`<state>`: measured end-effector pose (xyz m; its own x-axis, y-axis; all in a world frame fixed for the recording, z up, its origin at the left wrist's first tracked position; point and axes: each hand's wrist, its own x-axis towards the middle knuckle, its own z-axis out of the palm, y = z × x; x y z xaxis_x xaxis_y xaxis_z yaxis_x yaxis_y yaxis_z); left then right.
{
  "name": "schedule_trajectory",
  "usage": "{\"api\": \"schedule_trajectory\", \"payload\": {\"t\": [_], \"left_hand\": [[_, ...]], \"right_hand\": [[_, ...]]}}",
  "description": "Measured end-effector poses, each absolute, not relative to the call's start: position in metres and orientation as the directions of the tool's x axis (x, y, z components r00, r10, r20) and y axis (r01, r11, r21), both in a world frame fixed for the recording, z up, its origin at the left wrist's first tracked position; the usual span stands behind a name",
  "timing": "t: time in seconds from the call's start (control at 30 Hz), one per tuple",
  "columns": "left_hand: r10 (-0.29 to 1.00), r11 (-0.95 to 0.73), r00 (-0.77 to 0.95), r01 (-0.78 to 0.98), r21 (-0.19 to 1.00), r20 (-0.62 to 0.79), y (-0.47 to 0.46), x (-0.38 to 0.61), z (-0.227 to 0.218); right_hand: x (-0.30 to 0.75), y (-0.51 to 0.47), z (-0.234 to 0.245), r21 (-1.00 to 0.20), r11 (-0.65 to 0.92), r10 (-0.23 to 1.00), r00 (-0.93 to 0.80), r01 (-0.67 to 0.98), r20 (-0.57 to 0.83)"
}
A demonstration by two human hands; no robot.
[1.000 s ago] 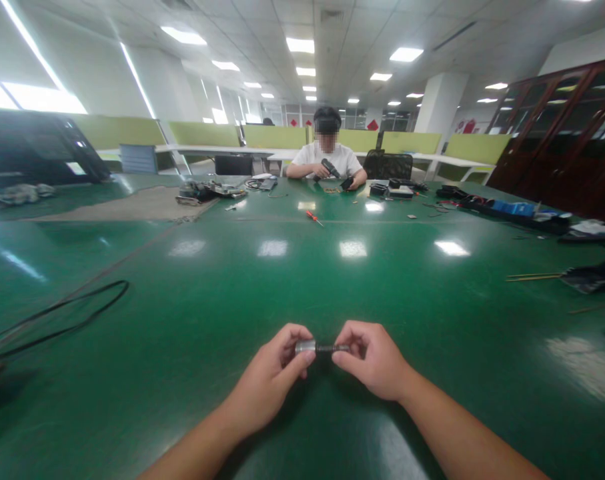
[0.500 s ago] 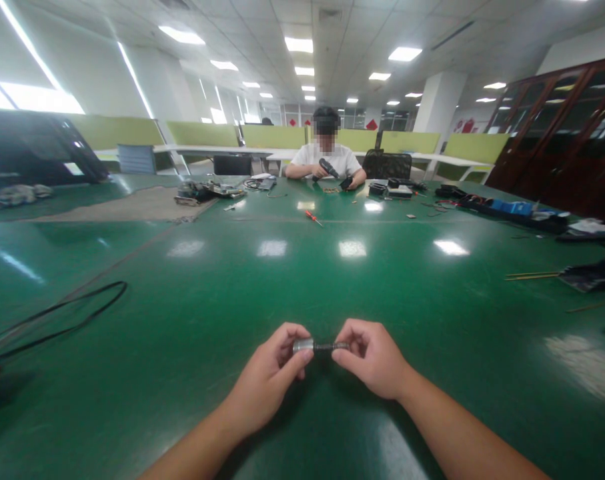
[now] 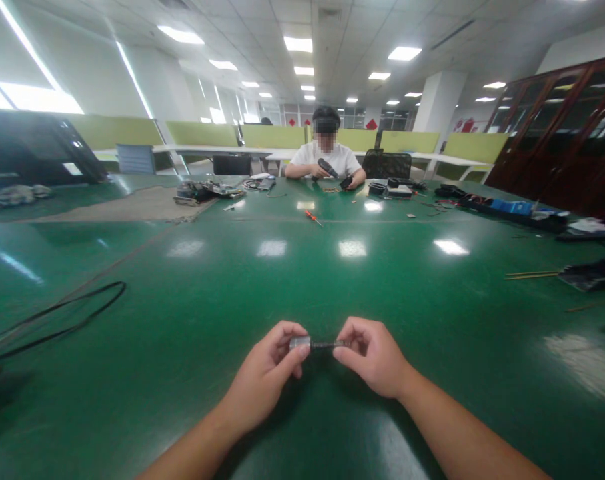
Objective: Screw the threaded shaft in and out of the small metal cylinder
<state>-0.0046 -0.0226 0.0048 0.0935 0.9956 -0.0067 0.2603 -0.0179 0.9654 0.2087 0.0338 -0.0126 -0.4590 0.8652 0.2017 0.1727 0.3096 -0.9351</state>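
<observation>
Above the green table (image 3: 222,280), my left hand (image 3: 269,377) pinches a short silver metal cylinder (image 3: 300,343) between thumb and fingers. From the cylinder's right end runs a thin dark rod (image 3: 323,345), lying level. My right hand (image 3: 375,357) is closed on the rod's right end with thumb and forefinger. Cylinder and rod look joined in one line, but I cannot tell how. Fingers hide part of both ends.
A red-handled screwdriver (image 3: 312,217) lies further off. Opposite me sits a person (image 3: 327,160) holding a dark power tool (image 3: 328,168). A black cable (image 3: 82,303) loops at left. Tweezer-like brass rods (image 3: 532,275) and a blue item (image 3: 512,207) lie at right.
My left hand and the silver cylinder have shifted slightly left. A little more of the dark rod shows between my hands; the right hand has barely moved.
</observation>
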Motion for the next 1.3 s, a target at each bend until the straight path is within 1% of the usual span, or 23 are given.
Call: {"api": "schedule_trajectory", "payload": {"t": [0.2,0.43,0.67,1.07,1.3], "left_hand": [[0.996,-0.024,0.092,0.253,0.967,0.000,-0.0218,-0.0048,0.0057],[0.999,0.003,0.046,0.207,0.978,-0.012,-0.0190,-0.0072,0.0059],[0.999,0.012,0.046,0.208,0.978,-0.022,-0.0186,-0.0071,0.0073],[0.999,0.031,0.014,0.132,0.991,-0.033,-0.0177,-0.0087,0.0069],[0.999,0.021,0.033,0.137,0.990,-0.026,-0.0164,-0.0117,0.0029]], "right_hand": [[0.2099,0.0344,-0.0128,-0.935,0.314,0.859,-0.468,0.164,0.207],[0.2096,0.0340,-0.0126,-0.939,0.312,0.857,-0.469,0.145,0.213],[0.2095,0.0336,-0.0126,-0.939,0.309,0.860,-0.466,0.150,0.209],[0.2098,0.0331,-0.0121,-0.946,0.295,0.859,-0.472,0.136,0.200],[0.2098,0.0340,-0.0139,-0.945,0.299,0.857,-0.472,0.133,0.205]]}}
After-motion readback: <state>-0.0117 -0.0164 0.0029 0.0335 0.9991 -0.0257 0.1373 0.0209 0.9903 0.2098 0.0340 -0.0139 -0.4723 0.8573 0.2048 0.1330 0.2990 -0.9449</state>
